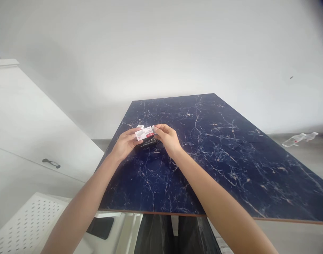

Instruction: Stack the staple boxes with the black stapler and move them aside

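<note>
Over the far left part of the dark blue counter (216,151), both hands hold one small white box (144,133) with a red stripe on it. The left hand (125,143) has its grip pinched on the left end of the box, thumb on the near side and fingers behind. The right hand (168,137) has its grip pinched on the right end with the fingertips. The box is up in the air, just above the counter, and lies flat and long between the two hands.

Right under the box a dark thing (148,142) lies on the counter. It is too small to tell what it is. A bit of something white (140,126) peeks out just behind the box.

The counter has thin white lines all over it, like marble. To the left stands a white cabinet (31,134) with a dark handle (51,163). Down low on the left is a white seat (26,222) full of little holes, with a flat black thing (100,227) beside it. Far to the right, a clear plastic bottle (298,139) lies on the floor.
</note>
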Available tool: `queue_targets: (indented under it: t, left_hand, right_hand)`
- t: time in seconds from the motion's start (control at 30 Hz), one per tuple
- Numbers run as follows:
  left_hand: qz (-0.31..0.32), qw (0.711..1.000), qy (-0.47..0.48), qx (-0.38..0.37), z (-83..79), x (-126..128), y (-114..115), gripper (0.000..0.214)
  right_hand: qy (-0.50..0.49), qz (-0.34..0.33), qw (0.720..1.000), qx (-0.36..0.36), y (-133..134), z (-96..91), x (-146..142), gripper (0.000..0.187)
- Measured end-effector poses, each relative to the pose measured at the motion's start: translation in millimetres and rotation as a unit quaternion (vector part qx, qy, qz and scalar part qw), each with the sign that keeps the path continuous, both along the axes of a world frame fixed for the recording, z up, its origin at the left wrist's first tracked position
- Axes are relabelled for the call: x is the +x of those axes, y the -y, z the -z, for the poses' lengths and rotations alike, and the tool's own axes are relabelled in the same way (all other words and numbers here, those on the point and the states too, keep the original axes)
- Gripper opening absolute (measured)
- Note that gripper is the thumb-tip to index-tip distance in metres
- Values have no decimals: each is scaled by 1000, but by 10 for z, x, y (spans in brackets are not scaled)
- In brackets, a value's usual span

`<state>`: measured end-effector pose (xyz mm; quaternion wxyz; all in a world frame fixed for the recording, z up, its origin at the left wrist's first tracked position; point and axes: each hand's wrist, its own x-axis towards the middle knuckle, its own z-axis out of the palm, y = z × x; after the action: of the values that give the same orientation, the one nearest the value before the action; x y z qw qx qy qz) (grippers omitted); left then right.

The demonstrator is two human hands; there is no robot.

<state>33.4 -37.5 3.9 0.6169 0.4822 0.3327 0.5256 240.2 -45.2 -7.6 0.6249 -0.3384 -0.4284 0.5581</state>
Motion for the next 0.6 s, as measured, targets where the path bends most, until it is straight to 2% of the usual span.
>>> queue_targets:
  t: [0.1, 0.23, 0.3, 0.43, 0.6]
  left_hand:
    - [7, 1000, 1, -6, 22, 1, -5, 29]
    - [25, 999, 11, -16, 43, -3, -2, 33]
    - [32, 999, 22, -12, 37, 2, 13, 34]
    - [44, 999, 22, 0, 6, 18, 51, 34]
    - [53, 999, 4, 9, 24, 14, 68, 36]
  right_hand:
    - [-16, -54, 998, -1, -42, 11, 85, 27]
    - [51, -5, 998, 44, -50, -12, 133, 24]
    - [9, -26, 999, 39, -43, -21, 125, 23]
    - [-121, -121, 985, -21, -30, -17, 113, 23]
    - [-151, -181, 972, -20, -15, 4, 138, 19]
